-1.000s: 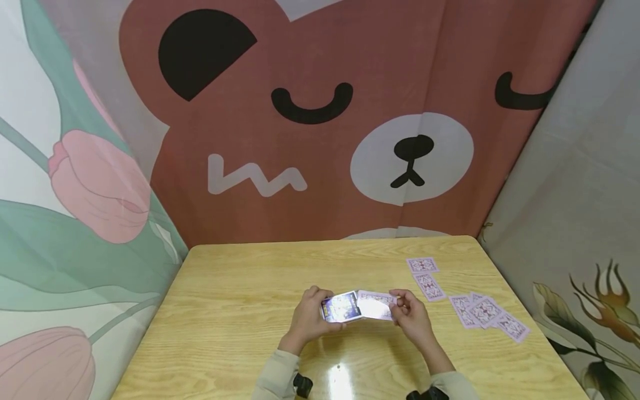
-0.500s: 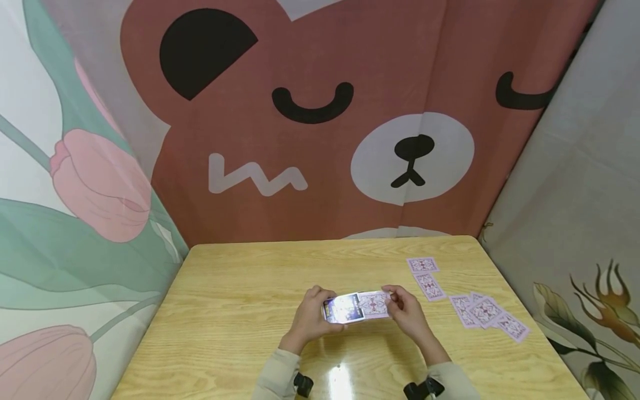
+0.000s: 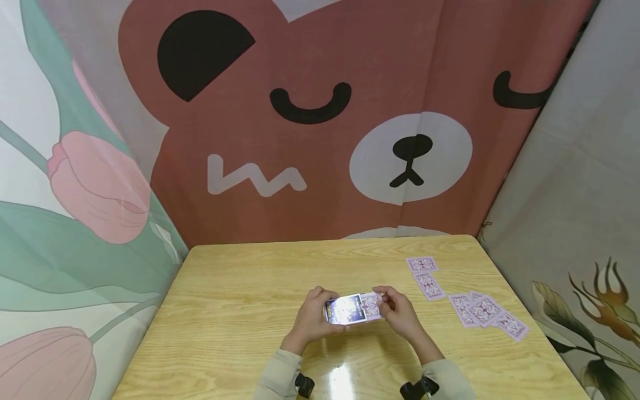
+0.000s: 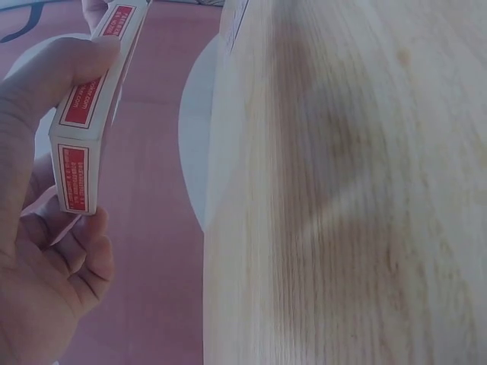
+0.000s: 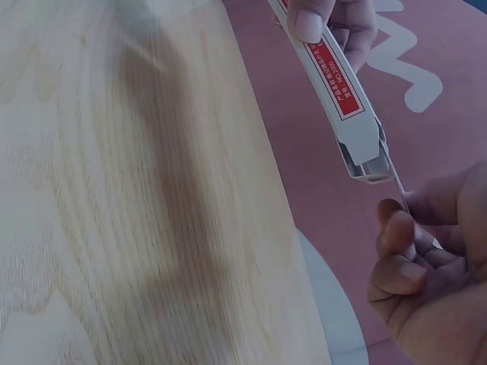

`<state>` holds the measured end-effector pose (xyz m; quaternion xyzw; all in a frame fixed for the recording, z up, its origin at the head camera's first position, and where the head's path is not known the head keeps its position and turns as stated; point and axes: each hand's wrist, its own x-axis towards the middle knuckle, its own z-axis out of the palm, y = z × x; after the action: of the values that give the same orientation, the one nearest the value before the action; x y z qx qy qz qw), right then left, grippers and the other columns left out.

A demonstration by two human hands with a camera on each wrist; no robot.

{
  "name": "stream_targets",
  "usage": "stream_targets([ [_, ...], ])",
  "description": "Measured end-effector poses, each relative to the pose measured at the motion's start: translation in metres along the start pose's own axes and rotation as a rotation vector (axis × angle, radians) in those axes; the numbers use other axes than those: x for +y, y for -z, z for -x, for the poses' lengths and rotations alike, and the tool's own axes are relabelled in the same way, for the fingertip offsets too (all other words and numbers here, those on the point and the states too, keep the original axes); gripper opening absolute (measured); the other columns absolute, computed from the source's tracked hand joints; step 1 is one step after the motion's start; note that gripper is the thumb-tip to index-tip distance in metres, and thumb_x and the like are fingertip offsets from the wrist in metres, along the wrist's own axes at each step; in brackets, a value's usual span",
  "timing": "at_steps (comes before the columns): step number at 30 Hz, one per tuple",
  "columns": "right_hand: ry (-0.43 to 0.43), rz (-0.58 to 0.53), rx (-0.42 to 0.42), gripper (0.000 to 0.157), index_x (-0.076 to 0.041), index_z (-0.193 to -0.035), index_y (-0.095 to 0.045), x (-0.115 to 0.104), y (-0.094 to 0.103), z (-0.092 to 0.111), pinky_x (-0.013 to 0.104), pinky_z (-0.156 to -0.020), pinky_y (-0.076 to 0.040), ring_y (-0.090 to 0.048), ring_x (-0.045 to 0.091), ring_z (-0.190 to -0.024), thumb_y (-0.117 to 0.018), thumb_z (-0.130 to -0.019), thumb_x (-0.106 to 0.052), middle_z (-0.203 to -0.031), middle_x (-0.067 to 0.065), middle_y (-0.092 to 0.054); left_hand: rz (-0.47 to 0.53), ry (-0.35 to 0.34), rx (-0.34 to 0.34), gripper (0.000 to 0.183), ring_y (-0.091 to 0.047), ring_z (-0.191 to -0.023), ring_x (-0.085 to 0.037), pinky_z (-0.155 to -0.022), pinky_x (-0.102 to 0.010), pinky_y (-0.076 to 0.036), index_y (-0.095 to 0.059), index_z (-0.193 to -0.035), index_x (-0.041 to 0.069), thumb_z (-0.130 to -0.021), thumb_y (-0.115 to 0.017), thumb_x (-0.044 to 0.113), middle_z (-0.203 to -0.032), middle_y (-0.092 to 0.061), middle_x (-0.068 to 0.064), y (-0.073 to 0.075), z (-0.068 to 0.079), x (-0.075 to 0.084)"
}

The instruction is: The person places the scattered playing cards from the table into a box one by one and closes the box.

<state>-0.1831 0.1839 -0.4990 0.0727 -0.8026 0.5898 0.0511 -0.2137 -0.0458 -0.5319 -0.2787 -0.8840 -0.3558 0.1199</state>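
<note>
My left hand point(image 3: 311, 318) grips a white playing-card box point(image 3: 346, 310) above the table, its thumb along one red-labelled narrow side point(image 4: 84, 103) in the left wrist view. The box lies lengthwise, with a glossy picture on its upper face and its open end toward the right. Between finger and thumb, my right hand point(image 3: 403, 318) pinches the outer end of a playing card point(image 3: 370, 305), patterned back up. Its inner part is hidden by the box. In the right wrist view the card's thin edge point(image 5: 397, 179) runs along the box's open mouth point(image 5: 367, 169).
Two playing cards point(image 3: 429, 286) lie face down toward the back right of the wooden table point(image 3: 240, 289). Several more overlap in a fan point(image 3: 484, 311) near the right edge. A bear-print curtain point(image 3: 320, 211) hangs just behind the table.
The right hand has moved left toward the box, and less of the pinched card shows beyond the box's end. The left hand and box have shifted very slightly right.
</note>
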Motion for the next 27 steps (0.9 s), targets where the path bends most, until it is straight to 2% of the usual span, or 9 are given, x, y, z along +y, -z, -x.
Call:
stream_targets([
  [4,-0.055,-0.032,0.008,0.039,0.010,-0.124,-0.050,0.016,0.003,-0.002,0.026,-0.051,-0.047,-0.052,0.015,-0.055,-0.054,-0.085,0.010,-0.079,0.012,-0.058,0.014,0.035,-0.016,0.062,-0.045,-0.085,-0.009,-0.071,-0.024,-0.044,-0.064,-0.104,0.013,-0.050,-0.087,0.035,-0.092,-0.051,0.006,0.001,0.000,0.001],
  [9,-0.136,-0.114,-0.006,0.033,0.011,-0.116,-0.055,0.025,0.005,-0.001,0.026,-0.050,-0.045,-0.053,0.018,-0.057,-0.056,-0.083,0.010,-0.078,0.012,-0.055,0.015,0.043,-0.023,0.063,-0.045,-0.086,-0.010,-0.072,-0.024,-0.044,-0.064,-0.105,0.013,-0.051,-0.087,0.036,-0.093,-0.050,0.007,0.002,0.001,0.000],
  [15,-0.158,-0.134,0.000,0.033,0.012,-0.115,-0.056,0.026,0.003,0.000,0.027,-0.049,-0.046,-0.051,0.017,-0.057,-0.056,-0.082,0.012,-0.076,0.011,-0.054,0.012,0.037,-0.025,0.064,-0.045,-0.085,-0.010,-0.073,-0.025,-0.044,-0.064,-0.105,0.012,-0.051,-0.087,0.036,-0.092,-0.051,0.006,0.003,0.002,0.000],
  [18,-0.133,-0.114,-0.013,0.033,0.013,-0.114,-0.055,0.024,0.002,0.000,0.028,-0.048,-0.046,-0.052,0.019,-0.057,-0.055,-0.081,0.013,-0.074,0.010,-0.054,0.014,0.031,-0.024,0.063,-0.045,-0.086,-0.010,-0.073,-0.025,-0.044,-0.064,-0.106,0.012,-0.052,-0.087,0.036,-0.093,-0.051,0.006,0.003,0.002,0.000],
  [22,-0.034,-0.045,-0.057,0.031,0.016,-0.110,-0.055,0.006,-0.001,0.003,0.028,-0.049,-0.047,-0.052,0.023,-0.056,-0.055,-0.080,0.016,-0.072,0.012,-0.054,0.028,0.023,-0.020,0.062,-0.045,-0.086,-0.010,-0.073,-0.025,-0.044,-0.064,-0.105,0.012,-0.051,-0.087,0.034,-0.093,-0.052,0.004,0.002,0.001,0.001],
  [24,0.012,0.004,-0.069,0.029,0.017,-0.108,-0.055,-0.005,-0.002,0.004,0.027,-0.049,-0.047,-0.052,0.022,-0.055,-0.055,-0.079,0.016,-0.072,0.014,-0.054,0.038,0.019,-0.016,0.063,-0.045,-0.086,-0.011,-0.073,-0.025,-0.044,-0.064,-0.105,0.011,-0.051,-0.088,0.032,-0.093,-0.053,0.002,0.002,0.001,0.002],
  [27,0.036,0.050,-0.068,0.027,0.016,-0.106,-0.057,-0.014,-0.004,0.006,0.022,-0.048,-0.042,-0.049,0.015,-0.054,-0.058,-0.079,0.015,-0.070,0.015,-0.054,0.052,0.011,-0.011,0.063,-0.045,-0.085,-0.011,-0.072,-0.026,-0.045,-0.064,-0.104,0.010,-0.050,-0.089,0.029,-0.092,-0.053,0.001,0.001,0.001,0.002],
])
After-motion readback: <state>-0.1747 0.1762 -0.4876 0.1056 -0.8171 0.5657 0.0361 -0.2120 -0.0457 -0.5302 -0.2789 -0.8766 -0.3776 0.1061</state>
